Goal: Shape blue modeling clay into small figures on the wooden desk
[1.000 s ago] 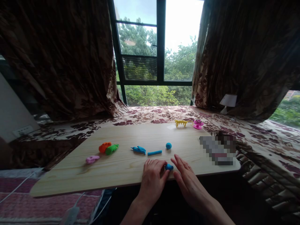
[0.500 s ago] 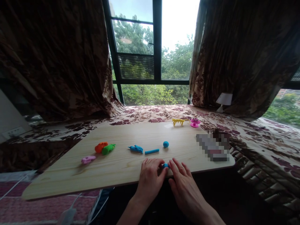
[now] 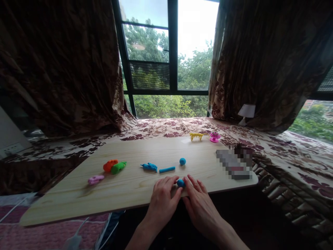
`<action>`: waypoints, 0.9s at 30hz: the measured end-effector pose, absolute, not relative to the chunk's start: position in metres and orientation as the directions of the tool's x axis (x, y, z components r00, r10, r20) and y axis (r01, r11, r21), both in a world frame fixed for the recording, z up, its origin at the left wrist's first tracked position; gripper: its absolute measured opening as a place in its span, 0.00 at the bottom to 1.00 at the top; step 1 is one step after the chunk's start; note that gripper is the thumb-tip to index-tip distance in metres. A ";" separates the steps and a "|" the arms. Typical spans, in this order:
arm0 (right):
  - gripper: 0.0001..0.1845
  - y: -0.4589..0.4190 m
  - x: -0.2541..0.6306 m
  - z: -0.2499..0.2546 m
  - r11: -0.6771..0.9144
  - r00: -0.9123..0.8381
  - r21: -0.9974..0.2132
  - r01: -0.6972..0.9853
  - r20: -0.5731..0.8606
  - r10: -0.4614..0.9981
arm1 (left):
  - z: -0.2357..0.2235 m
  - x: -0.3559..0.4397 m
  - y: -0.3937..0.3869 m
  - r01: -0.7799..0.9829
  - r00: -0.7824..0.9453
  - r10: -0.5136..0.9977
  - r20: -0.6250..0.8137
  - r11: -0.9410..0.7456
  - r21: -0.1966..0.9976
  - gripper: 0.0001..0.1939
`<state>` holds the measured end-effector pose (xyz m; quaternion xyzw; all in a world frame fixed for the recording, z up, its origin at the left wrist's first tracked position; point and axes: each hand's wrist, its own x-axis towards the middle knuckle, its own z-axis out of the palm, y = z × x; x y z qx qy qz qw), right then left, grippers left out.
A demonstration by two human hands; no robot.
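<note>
A small rounded lump of blue modelling clay (image 3: pixel 180 183) lies near the table's front edge, between my two hands. My left hand (image 3: pixel 163 198) curls around its left side, with forefinger and thumb against it. On the other side, the stretched fingers of my right hand (image 3: pixel 199 199) rest against the lump. Farther back sit a blue clay ball (image 3: pixel 182 161) and a thin blue clay roll (image 3: pixel 167 169). Left of the roll is a piece of blue clay with a pointed end (image 3: pixel 149 167).
On the left of the wooden table (image 3: pixel 125 194) lie orange (image 3: pixel 109 165), green (image 3: pixel 119 167) and pink (image 3: pixel 95 180) clay pieces. A yellow four-legged figure (image 3: pixel 196 136) and a pink stand (image 3: pixel 214 137) are at the back. A blurred-out item (image 3: pixel 235 165) lies right.
My right hand has closed in on the blue lump, which now looks rounder than its longer shape before. The whole view has shifted slightly.
</note>
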<state>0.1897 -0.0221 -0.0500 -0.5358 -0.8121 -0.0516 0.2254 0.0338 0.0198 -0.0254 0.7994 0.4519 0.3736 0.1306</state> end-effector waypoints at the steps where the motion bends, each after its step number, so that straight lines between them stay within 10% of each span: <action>1: 0.31 -0.019 0.190 -0.050 0.421 -0.324 -0.157 0.893 0.423 0.846 | -0.025 0.033 0.020 0.629 0.311 0.820 0.479 -0.556 0.543 0.15; 27: 0.33 -0.030 0.189 -0.051 0.458 -0.369 -0.155 0.876 0.398 0.840 | -0.023 0.036 0.022 0.680 0.386 0.805 0.451 -0.579 0.451 0.16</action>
